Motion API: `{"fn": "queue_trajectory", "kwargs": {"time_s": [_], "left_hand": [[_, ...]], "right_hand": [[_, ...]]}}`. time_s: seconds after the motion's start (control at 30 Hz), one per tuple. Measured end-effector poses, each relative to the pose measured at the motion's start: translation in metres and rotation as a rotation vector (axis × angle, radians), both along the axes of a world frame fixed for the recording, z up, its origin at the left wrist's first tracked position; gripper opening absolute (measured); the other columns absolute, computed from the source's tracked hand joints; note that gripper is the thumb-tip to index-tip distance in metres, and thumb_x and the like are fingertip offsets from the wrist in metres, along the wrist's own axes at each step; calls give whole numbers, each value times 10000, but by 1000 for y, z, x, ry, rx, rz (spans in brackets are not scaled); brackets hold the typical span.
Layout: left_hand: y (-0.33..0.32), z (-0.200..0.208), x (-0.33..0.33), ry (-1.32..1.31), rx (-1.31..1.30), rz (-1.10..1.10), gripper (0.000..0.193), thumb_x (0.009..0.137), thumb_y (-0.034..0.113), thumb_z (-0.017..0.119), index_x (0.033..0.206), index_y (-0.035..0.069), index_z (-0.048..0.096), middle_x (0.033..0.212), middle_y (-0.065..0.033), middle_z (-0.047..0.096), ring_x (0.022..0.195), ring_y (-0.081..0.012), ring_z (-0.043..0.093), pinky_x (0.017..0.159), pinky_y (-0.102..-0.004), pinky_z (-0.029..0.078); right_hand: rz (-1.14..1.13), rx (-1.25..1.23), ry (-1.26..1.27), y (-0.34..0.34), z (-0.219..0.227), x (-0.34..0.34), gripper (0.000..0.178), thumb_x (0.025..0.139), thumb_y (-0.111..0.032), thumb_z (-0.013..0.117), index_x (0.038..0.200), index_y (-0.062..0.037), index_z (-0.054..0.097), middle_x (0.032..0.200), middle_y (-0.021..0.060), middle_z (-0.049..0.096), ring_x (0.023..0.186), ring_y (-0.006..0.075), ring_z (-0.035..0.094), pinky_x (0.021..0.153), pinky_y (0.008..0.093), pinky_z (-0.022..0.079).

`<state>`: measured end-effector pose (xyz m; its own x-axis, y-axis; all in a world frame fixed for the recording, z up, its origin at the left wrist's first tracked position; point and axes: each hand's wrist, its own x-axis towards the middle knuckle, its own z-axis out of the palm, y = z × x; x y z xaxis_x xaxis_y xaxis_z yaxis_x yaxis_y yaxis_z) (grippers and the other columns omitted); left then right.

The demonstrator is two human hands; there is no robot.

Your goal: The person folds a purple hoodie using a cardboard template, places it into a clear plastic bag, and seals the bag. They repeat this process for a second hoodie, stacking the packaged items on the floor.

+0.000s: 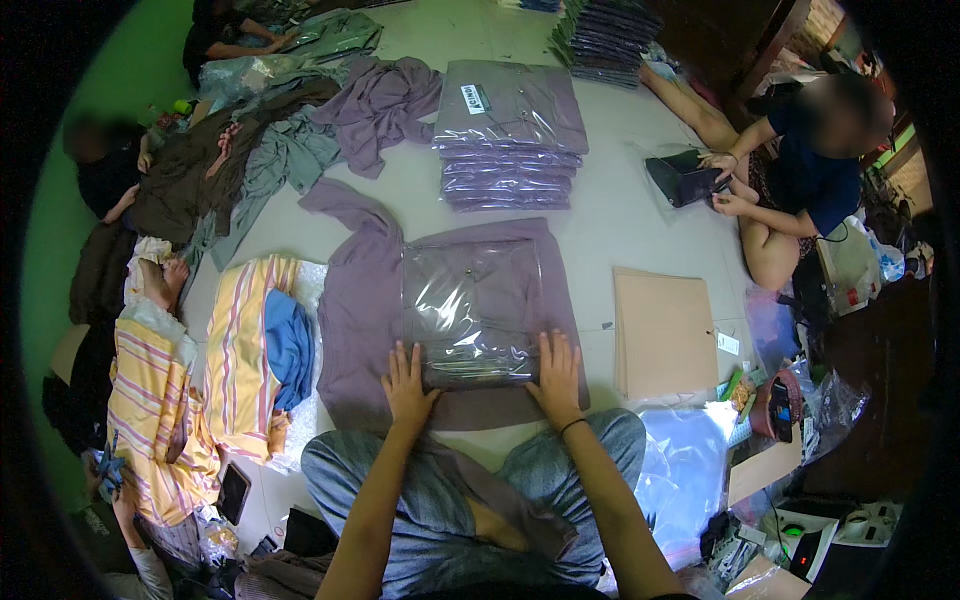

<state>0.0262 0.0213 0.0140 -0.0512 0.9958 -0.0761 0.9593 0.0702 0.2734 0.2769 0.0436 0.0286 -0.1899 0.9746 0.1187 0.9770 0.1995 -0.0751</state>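
A mauve long-sleeved garment [360, 290] lies spread on the floor before my crossed legs. On its middle rests a clear, shiny plastic bag [470, 300]; whether anything is inside it I cannot tell. My left hand [407, 387] lies with spread fingers at the bag's near left corner. At the near right corner, my right hand [557, 377] also lies flat, fingers apart, a dark band round the wrist. One mauve sleeve [500, 500] trails toward me across my lap. Beyond the garment stands a stack of bagged mauve garments [510, 130].
Brown cardboard sheets [665, 330] lie to the right, with clear plastic bags [680, 480] nearer me. Yellow striped cloth [240, 350] and blue cloth [288, 345] are at left. A person [820, 170] at right handles a dark packet [690, 180]; other people sit left among loose garments.
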Motion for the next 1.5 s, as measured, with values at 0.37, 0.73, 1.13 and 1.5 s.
{"fn": "queue_trajectory", "kwargs": {"time_s": [0.37,0.73,1.13,1.5], "left_hand": [[49,143,-40,-561,776,-269,452,593,31,729,912,44,409,839,-96,493,799,-208,493,730,-302,400],[112,111,-16,-200,499,256,779,629,244,692,1238,34,255,1251,-230,262,1140,-373,295,905,-457,271],[30,-20,55,10,210,-104,487,812,291,408,1278,184,317,1342,-114,232,1231,-342,186,974,-529,120],[32,-23,54,-43,143,-107,477,811,270,398,1274,184,327,1349,-109,222,1245,-337,153,975,-538,100]], "right_hand": [[423,585,73,72,172,-1,287,667,-147,555,944,-84,517,883,31,525,811,177,492,820,402,329],[24,323,58,116,97,-28,408,765,-221,459,1143,-71,430,1176,113,432,1091,285,389,915,532,203],[-103,-137,246,7,-24,-73,541,802,-415,428,1292,-241,279,1372,109,148,1236,392,118,899,643,82],[-104,-181,181,9,-31,-75,574,788,-416,432,1303,-240,252,1377,108,130,1237,394,110,884,663,75]]}}
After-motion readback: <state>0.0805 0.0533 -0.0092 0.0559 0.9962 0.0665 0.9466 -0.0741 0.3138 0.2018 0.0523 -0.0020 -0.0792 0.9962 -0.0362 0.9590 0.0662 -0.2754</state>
